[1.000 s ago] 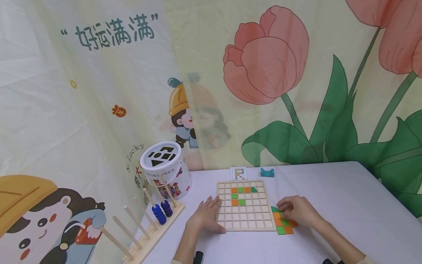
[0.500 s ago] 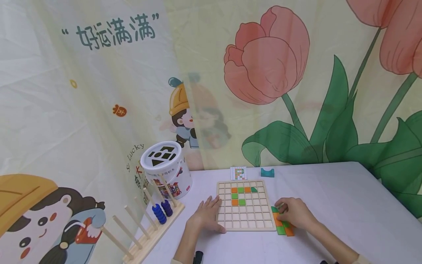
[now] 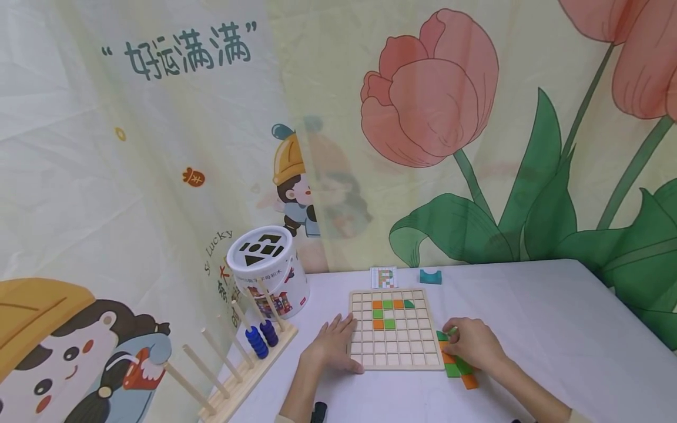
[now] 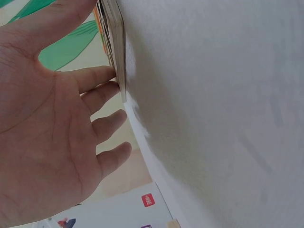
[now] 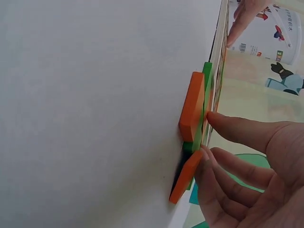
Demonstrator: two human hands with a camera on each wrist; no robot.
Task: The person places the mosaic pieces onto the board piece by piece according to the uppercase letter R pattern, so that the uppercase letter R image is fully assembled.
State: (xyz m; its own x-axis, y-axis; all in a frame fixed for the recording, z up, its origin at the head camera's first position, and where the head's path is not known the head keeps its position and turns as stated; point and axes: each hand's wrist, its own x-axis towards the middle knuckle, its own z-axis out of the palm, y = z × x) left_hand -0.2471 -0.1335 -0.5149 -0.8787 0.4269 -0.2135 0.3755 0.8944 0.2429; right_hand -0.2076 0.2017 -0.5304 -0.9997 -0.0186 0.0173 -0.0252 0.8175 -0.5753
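A wooden grid board [image 3: 396, 346] lies on the white table, with several orange and green tiles set in its upper cells. My left hand [image 3: 332, 343] is spread flat at the board's left edge, fingertips touching the frame in the left wrist view. At the right edge, my right hand [image 3: 480, 343] pinches a light green tile [image 3: 453, 331] between thumb and fingers, mostly hidden by them. Loose tiles lie around and under that hand, among them a green tile [image 3: 453, 371] and an orange tile [image 3: 469, 382]. In the right wrist view another orange tile [image 5: 192, 102] shows edge-on.
Behind the board lie a small pattern card [image 3: 384, 277] and a teal block [image 3: 431, 277] with a curved notch. To the left stand a white lidded bucket [image 3: 298, 282] with shaped holes and a wooden peg rack [image 3: 248, 376] holding blue rings. A printed curtain hangs behind the table.
My right hand has shifted slightly among the loose tiles, and an orange one has slid toward the near side. A light green tile now shows at its fingertips. My left hand stays put.
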